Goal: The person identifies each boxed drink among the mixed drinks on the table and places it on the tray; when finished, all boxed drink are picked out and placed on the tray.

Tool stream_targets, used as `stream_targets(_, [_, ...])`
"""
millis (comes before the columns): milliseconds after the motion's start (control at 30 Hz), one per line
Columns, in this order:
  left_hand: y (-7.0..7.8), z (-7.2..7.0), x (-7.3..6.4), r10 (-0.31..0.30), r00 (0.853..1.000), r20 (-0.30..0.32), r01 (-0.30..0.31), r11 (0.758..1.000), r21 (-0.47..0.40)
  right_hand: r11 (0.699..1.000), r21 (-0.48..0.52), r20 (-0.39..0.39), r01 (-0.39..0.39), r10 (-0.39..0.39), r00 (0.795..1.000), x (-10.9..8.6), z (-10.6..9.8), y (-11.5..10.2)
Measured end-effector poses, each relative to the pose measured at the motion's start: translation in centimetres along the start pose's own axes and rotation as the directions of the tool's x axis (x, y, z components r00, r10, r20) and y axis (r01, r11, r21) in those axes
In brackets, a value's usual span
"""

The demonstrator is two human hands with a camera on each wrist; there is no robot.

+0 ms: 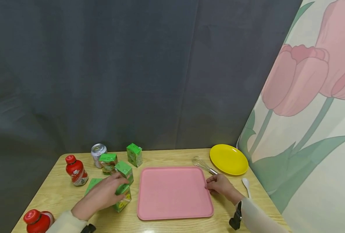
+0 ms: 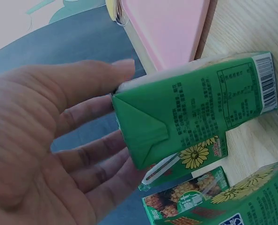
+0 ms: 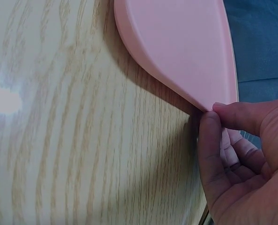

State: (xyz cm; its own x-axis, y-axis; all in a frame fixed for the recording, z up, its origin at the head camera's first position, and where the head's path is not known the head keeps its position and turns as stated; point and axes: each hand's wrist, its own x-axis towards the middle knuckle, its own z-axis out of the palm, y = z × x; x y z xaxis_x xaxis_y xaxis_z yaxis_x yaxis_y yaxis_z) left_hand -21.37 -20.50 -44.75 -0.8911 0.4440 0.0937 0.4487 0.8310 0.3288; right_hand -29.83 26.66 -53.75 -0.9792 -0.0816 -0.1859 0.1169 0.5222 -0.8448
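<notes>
My left hand (image 1: 105, 192) has its thumb and fingers round the top end of a green drink carton (image 1: 123, 204), left of the pink tray. In the left wrist view the carton (image 2: 190, 103) shows its printed side and barcode, and its folded top faces the palm. Other green cartons stand close by, one (image 1: 125, 171) just beyond the fingers and another (image 1: 93, 183) partly behind the hand. At the right edge of the pink tray (image 1: 175, 194), my right hand (image 1: 220, 186) pinches the rim between thumb and index finger.
Left on the wooden table are red bottles (image 1: 77, 171) (image 1: 37, 221), a silver can (image 1: 98, 153) and more cartons (image 1: 108, 163) (image 1: 134, 155). A whisk (image 1: 202, 164), a yellow plate (image 1: 229, 159) and a white spoon (image 1: 246, 185) lie right. Behind hangs a dark curtain (image 1: 146, 81).
</notes>
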Motion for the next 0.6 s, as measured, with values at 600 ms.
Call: stream_targets(600, [0.23, 0.13, 0.84, 0.035, 0.999, 0.002, -0.035, 0.999, 0.033, 0.999, -0.020, -0.007, -0.035, 0.035, 0.999, 0.28, -0.11, -0.11])
